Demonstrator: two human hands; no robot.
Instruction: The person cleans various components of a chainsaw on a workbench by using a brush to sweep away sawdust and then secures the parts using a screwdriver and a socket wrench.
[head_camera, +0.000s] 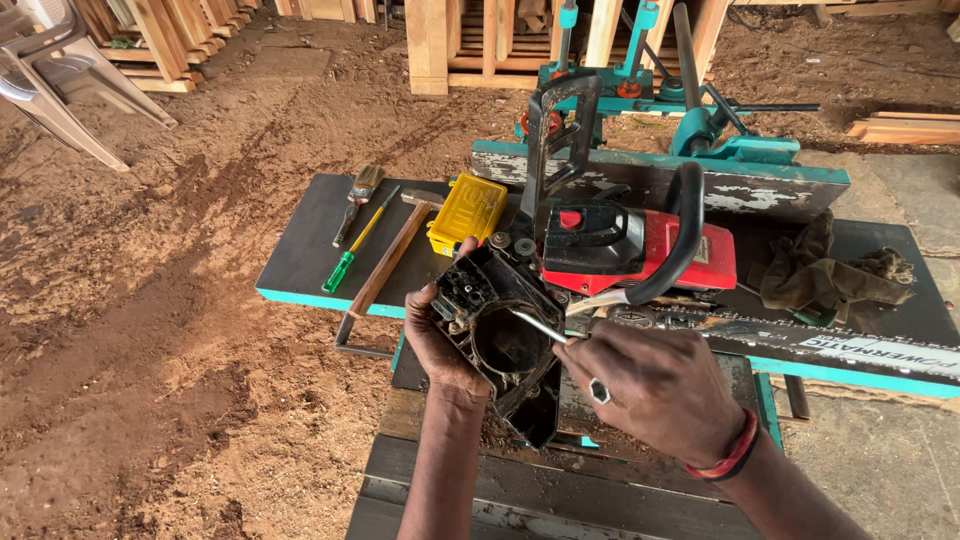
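From the head view I see my left hand (440, 335) with its grip wrapped around a black chainsaw cover (500, 330), held above the table's (300, 250) near edge. My right hand (655, 385) has its grip pinching a metal tool (540, 327), tip inside the cover. The red chainsaw (640, 250) lies just beyond; a hammer (390, 255) rests to the left

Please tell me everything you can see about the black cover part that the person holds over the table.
The black, dirty chainsaw side cover looks like moulded plastic with metal fittings, its hollow inner side with a round recess facing the camera. It is tilted, held above the dark workbench edge, just in front of the red and black chainsaw body. The left hand grips its left edge, thumb on the top corner. The right hand pokes a thin metal tool into the recess.
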